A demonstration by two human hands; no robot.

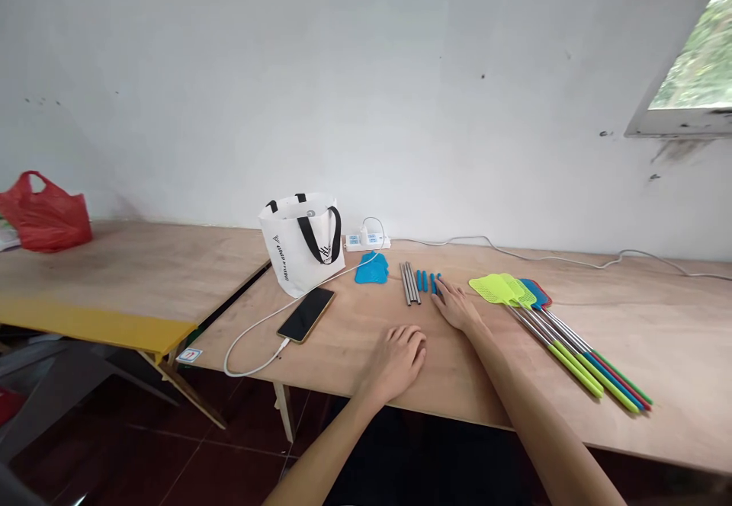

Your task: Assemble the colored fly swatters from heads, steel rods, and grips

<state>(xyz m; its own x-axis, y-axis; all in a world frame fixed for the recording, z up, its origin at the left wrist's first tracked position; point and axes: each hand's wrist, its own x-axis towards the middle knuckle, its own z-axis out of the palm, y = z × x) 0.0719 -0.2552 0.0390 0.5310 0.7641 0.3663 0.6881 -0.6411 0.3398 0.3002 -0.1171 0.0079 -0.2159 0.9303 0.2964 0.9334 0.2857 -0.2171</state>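
My left hand (396,361) rests on the wooden table near its front edge, fingers loosely bent, holding nothing. Further right, my right hand (456,305) has its thumb and fingers around a blue fly swatter handle (433,283), partly hidden beneath them. Two more blue handles (422,281) lie just left of it. Beside those is a row of several metal rods (409,283). A stack of blue swatter heads (371,269) sits left of the rods. Several assembled fly swatters (563,338) in yellow-green, blue and red lie to the right, heads toward the wall.
At the left of this table (457,384) stand a white tote bag (300,251) and a black phone (307,315) on a white charging cable. A power strip (367,242) lies by the wall. On the adjoining table is a red plastic bag (49,216).
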